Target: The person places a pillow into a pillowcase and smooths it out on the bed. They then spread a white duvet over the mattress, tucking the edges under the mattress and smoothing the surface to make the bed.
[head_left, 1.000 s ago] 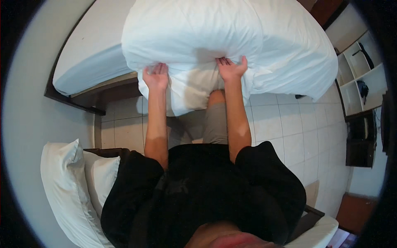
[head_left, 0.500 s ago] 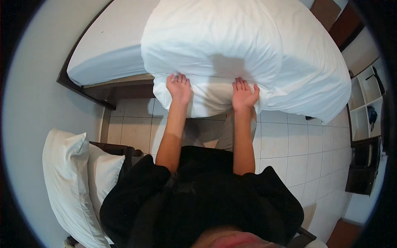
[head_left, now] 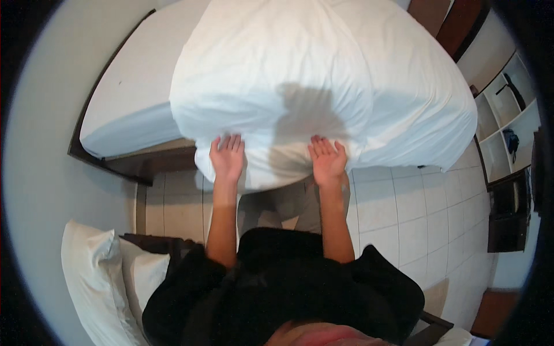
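Note:
A white duvet (head_left: 242, 75) covers most of the bed, and its near edge hangs over the side in front of me. Both hands rest palm up against this hanging part, about a forearm's breadth or more apart. My left hand (head_left: 229, 162) has its fingers stretched out, with the tips at a crease along the mattress edge. My right hand (head_left: 328, 164) lies the same way farther right, fingers extended and thumb apart. Neither hand grips the cloth. At the left, a mattress in a pale fitted sheet (head_left: 135, 66) shows beside the duvet.
The dark wooden bed frame (head_left: 150, 164) juts out at the left. Two white pillows, one in front (head_left: 92, 277) and one behind (head_left: 141, 262), lean on dark furniture by the wall. White tiles (head_left: 375, 213) cover the floor. An open shelf (head_left: 499, 130) holds dark items at the right.
The view has shifted, so the bed and both hands appear lower and slightly farther left. My palms still face up, with the fingertips at the duvet's crease.

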Motion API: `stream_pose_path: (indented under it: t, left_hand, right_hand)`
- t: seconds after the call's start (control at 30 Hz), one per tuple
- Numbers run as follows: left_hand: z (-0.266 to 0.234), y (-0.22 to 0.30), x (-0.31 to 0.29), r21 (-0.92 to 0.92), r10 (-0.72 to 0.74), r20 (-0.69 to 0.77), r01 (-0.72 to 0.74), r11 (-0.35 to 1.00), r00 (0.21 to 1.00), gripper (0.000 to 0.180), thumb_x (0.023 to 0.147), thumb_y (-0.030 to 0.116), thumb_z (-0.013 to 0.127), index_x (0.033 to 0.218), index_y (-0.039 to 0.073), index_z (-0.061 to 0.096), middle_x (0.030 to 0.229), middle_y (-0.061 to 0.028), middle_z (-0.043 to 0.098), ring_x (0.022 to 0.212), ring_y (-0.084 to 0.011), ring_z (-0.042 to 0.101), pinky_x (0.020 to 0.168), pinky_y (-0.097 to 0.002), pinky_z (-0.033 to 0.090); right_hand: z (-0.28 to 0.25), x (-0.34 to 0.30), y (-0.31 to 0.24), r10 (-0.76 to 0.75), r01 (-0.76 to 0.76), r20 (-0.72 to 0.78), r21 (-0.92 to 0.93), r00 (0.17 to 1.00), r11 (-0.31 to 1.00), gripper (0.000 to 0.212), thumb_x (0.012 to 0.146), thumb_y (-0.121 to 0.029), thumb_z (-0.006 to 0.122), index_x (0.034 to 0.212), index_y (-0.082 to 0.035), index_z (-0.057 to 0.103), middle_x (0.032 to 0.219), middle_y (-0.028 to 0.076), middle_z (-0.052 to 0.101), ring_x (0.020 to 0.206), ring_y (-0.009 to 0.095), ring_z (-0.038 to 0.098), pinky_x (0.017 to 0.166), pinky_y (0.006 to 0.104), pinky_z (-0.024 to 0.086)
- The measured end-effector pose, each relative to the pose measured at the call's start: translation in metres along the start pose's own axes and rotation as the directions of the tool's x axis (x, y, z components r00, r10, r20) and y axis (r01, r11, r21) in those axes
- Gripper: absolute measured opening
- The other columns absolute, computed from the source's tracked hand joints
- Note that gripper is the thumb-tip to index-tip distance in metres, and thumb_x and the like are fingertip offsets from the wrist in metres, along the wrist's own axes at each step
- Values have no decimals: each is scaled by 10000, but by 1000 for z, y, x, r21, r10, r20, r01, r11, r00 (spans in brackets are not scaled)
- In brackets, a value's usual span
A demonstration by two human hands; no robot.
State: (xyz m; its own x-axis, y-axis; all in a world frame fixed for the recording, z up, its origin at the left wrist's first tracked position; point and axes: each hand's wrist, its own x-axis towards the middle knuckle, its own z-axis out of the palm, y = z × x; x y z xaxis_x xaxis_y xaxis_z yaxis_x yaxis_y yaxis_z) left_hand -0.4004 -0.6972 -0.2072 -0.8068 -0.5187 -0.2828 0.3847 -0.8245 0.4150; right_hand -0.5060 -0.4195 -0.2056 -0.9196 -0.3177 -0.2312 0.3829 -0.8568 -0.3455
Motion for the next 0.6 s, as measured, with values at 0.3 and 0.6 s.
stream_pose_path:
  t: [0.3, 0.6]
  left_hand:
    - [75, -14, 27, -342, 169, -10, -162, 926, 986, 813, 923, 495, 585, 1518, 1, 334, 1522, -133, 427, 1397, -303, 415, 1209, -478, 293]
    - [62, -31, 23, -106, 140, 60, -133, 985, 988, 780, 900, 564, 598, 1498, 98, 416, 1506, -87, 460, 1363, -263, 442, 1186, -451, 306]
  right_hand:
    - [48, 57, 4, 39, -14, -108, 227, 993, 974, 956, 915, -534, 609, 1525, 104, 242, 1513, 216, 357, 1443, 350, 338, 1252, 489, 221]
    - [13, 23, 2, 138, -138, 14, 123, 990, 983, 803, 976, -466, 572, 1489, 90, 303, 1451, 197, 406, 1373, 339, 403, 1252, 494, 232]
